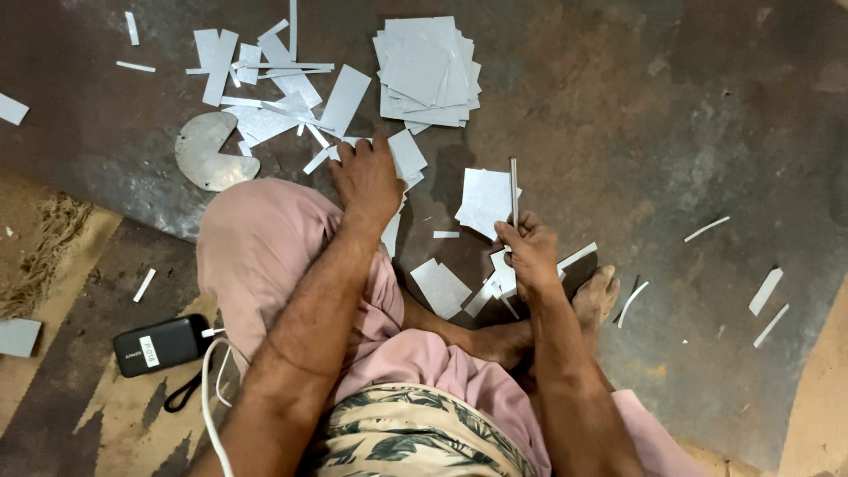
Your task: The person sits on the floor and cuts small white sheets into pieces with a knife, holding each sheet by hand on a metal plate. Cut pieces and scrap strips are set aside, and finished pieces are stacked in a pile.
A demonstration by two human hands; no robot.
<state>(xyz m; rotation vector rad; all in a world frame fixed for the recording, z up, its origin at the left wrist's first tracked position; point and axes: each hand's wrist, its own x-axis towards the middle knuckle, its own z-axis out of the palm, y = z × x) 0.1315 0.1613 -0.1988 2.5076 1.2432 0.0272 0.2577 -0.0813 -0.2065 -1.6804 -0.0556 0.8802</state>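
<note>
Your right hand is closed around a thin grey metal rod that stands nearly upright just right of the frame's centre, its upper end rising above your knuckles in front of a pale square metal sheet lying on the dark steel floor plate. The same hand appears to pinch a small pale offcut against its lower fingers (the exact grip is hard to read). Your left hand is spread flat, fingers pressing down on the loose grey metal pieces at centre, above your pink-clad knee.

To do this well, keep the rod steady by holding it low, close to the work, so that the tip does not wander. Let the left hand bear down firmly on the piece it pins, fingers clear of the cut edges, which are likely sharp. Your bare foot lies just beside the scraps at lower right; mind the slivers there.

The neat stack of square sheets sits at upper centre, with strips and a curved disc remnant at upper left; a black power pack lies at lower left, well apart.
</note>
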